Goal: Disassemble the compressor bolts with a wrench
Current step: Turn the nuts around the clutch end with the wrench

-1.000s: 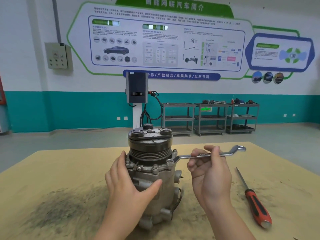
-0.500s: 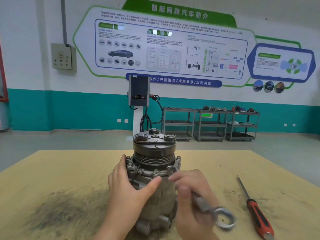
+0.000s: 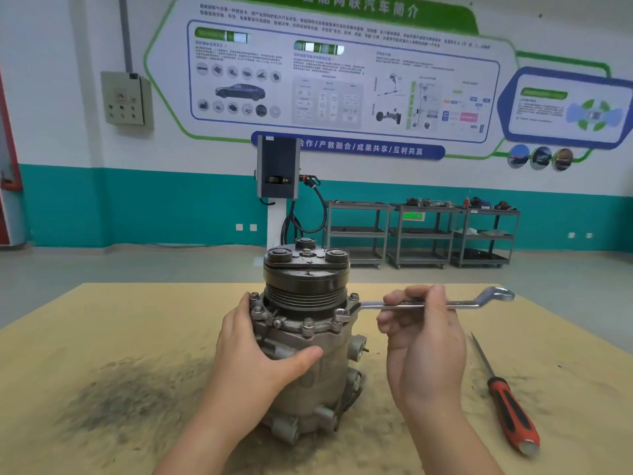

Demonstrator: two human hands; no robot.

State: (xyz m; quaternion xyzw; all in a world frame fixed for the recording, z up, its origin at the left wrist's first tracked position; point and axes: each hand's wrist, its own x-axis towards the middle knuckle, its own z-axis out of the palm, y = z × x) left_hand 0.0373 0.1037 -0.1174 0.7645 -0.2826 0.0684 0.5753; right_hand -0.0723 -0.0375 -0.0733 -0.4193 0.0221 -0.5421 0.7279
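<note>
The grey cast-metal compressor, with its dark grooved pulley on top, stood upright near the middle of the tan, grit-stained workbench, presumably so that the ring of flange bolts faced up and outward where a tool could reach them. The left hand wrapped the housing from the nine o'clock side, fingers curled round the back of the flange and thumb pressed across the front; this looked like a bracing grip, meant to keep the body from turning with the tool.

The long chrome double-ended ring wrench lay almost level, running out toward three o'clock. Its near ring sat over the silver hex bolt at the flange's right edge, and its cranked far end hung free beyond the knuckles. The right hand pinched the shaft about midway, fingers curled over the top and thumb hidden beneath. Holding there rather than at the tip suggested quick, light turning rather than a hard breaking pull, though that was only a reading. Other bolts remained seated around the flange, so the job seemed far from finished.

At four o'clock from the compressor, well apart, a screwdriver with a red-and-black handle lay on the bench, untouched.
</note>
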